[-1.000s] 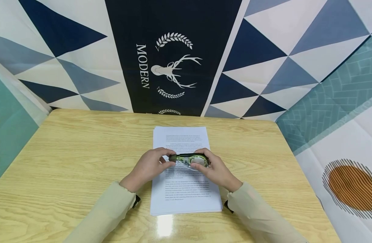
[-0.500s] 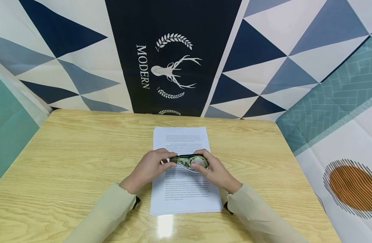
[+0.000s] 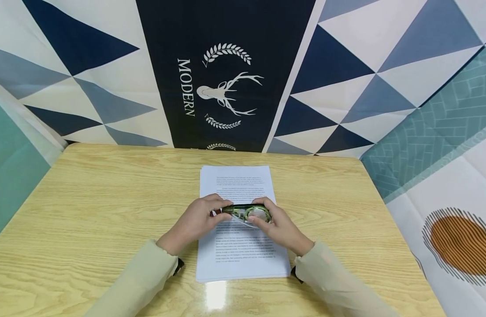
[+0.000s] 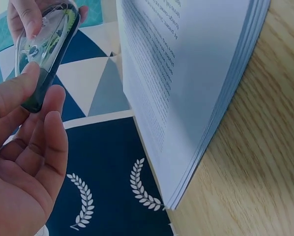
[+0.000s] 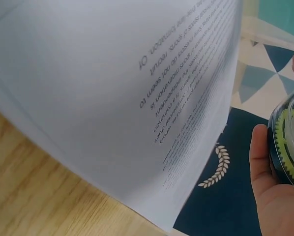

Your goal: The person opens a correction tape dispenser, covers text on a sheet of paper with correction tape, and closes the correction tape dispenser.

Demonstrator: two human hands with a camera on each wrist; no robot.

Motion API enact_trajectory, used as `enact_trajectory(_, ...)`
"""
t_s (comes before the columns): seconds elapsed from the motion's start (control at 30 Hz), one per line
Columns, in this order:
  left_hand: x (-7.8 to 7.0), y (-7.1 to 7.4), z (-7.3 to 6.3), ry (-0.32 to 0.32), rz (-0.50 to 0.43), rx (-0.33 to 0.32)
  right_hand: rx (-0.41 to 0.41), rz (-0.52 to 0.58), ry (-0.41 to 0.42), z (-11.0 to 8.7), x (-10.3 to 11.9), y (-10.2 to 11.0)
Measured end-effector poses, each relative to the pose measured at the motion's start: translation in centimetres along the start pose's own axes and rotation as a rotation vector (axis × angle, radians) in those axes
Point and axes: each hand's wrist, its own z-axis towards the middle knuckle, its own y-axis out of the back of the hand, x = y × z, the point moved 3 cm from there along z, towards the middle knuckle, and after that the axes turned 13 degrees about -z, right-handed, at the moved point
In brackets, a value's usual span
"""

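A correction tape [image 3: 241, 211] with a clear body, dark edge and green toothed wheel is held level above the stack of printed paper [image 3: 243, 259]. My left hand [image 3: 196, 219] pinches its narrow dark end between thumb and fingers; in the left wrist view that dark end [image 4: 38, 93] lies against the thumb. Around the wide wheel end, my right hand [image 3: 281, 225] grips with the thumb on top. Only part of the wheel [image 5: 284, 145] shows at the right edge of the right wrist view, beside the right hand [image 5: 277, 201].
The paper stack lies on a wooden table [image 3: 120, 198], its sheets slightly uneven at the edges. Behind the table hangs a patterned cloth [image 3: 223, 26] with triangles and a deer's head. Another cloth [image 3: 437, 176] drapes along the right side.
The correction tape has come slightly down and left. My left fingers, earlier at its very tip, now sit further along the narrow end, with the tip showing between them. The paper has stayed put.
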Motion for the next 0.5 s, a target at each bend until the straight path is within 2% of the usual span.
enact_trajectory(0.17,-0.07,-0.16,-0.03,-0.002,-0.028,-0.009,-0.006,0.015,0.020,-0.10,0.06,-0.13)
enact_trajectory(0.5,-0.17,-0.51,-0.18,0.010,-0.055,0.005,0.016,0.053,-0.001,-0.55,-0.07,-0.42)
